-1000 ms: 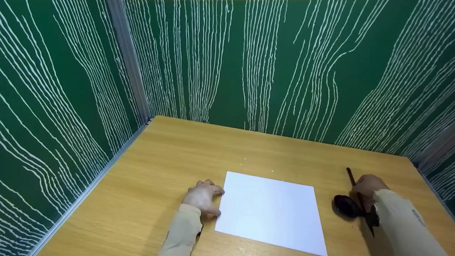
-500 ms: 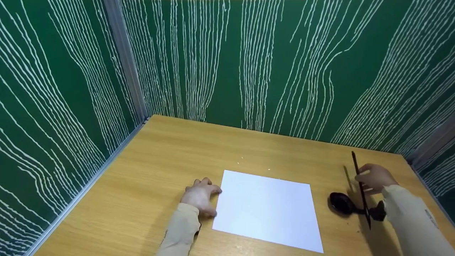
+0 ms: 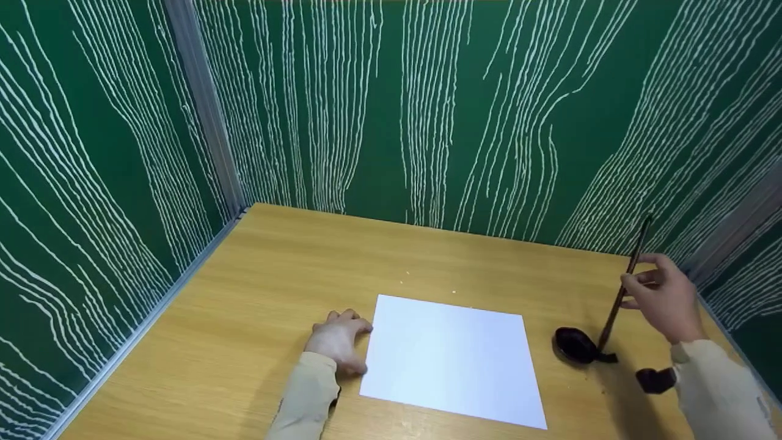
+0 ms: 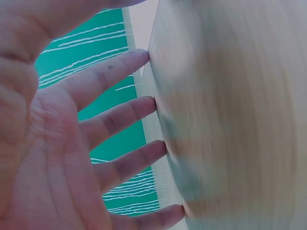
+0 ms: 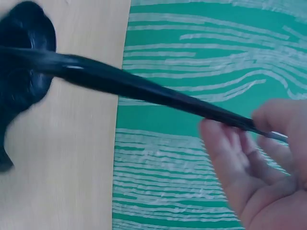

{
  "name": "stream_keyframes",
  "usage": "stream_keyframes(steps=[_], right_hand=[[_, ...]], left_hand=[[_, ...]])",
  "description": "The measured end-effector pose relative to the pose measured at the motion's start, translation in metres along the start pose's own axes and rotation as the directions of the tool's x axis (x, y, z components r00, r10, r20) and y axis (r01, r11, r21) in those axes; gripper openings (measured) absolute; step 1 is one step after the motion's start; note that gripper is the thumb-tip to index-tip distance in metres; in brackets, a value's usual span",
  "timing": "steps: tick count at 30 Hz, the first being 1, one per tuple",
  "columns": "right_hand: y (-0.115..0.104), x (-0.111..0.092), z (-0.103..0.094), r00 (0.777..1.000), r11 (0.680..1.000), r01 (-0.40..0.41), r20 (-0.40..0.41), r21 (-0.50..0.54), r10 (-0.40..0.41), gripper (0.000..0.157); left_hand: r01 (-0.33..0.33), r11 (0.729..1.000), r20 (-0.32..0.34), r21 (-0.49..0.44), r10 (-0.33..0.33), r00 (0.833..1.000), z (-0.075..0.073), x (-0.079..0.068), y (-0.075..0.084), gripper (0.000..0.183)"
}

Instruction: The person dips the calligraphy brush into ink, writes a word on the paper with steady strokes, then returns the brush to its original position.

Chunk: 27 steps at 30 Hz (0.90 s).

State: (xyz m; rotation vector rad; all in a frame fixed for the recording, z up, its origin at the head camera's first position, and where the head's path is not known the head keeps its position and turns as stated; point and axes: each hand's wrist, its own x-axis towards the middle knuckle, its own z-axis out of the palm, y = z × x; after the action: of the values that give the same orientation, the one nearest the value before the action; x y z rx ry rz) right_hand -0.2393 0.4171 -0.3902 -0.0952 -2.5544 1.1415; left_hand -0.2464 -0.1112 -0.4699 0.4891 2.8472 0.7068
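A white sheet of paper point(image 3: 452, 360) lies on the wooden table. My left hand point(image 3: 338, 342) rests at its left edge, fingers spread and fingertips down on the tabletop; the left wrist view shows the fingers point(image 4: 127, 115) apart with nothing gripped. To the right of the paper, my right hand point(image 3: 663, 299) pinches a dark, slender paintbrush point(image 3: 624, 287) between thumb and fingers. The brush slants, its lower end at the right side of a dark, shallow ink dish point(image 3: 574, 346) with a short handle. In the right wrist view, the brush point(image 5: 139, 91) passes across the dish point(image 5: 24, 96), hiding part of it.
Green walls point(image 3: 391, 122) with white wavy lines enclose the table point(image 3: 244, 305) at the back and sides. Small white specks point(image 3: 407, 273) lie beyond the paper. A dark piece point(image 3: 657, 380) sits by the right sleeve.
My right hand has lifted the brush from low beside the dish and raised it, tilting its upper end to the right. The left hand has stayed by the paper; the head view shifted slightly.
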Motion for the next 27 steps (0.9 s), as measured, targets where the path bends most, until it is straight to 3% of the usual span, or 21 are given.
stream_keyframes(steps=[4, 9, 16, 27], right_hand=[[-0.009, -0.016, 0.021, 0.985, 0.999, 0.035, -0.168, -0.006, -0.036, 0.046], [-0.011, -0.031, 0.043, 0.964, 0.999, -0.001, -0.265, 0.054, 0.015, 0.047], [-0.008, -0.041, 0.059, 0.945, 0.993, 0.0, -0.326, 0.116, 0.038, 0.041], [0.001, -0.047, 0.061, 0.926, 0.994, -0.004, -0.375, 0.112, 0.046, 0.04]], left_hand=[[0.008, 1.0, 0.014, 0.008, -0.008, 1.0, -0.001, 0.001, -0.001, 0.075], [0.008, 0.999, 0.013, 0.032, -0.008, 1.0, 0.0, 0.001, 0.0, 0.074], [0.009, 0.999, 0.003, 0.039, -0.009, 1.0, 0.0, 0.001, 0.001, 0.075], [0.01, 0.999, 0.004, 0.036, -0.01, 1.0, 0.0, 0.0, 0.002, 0.076]])
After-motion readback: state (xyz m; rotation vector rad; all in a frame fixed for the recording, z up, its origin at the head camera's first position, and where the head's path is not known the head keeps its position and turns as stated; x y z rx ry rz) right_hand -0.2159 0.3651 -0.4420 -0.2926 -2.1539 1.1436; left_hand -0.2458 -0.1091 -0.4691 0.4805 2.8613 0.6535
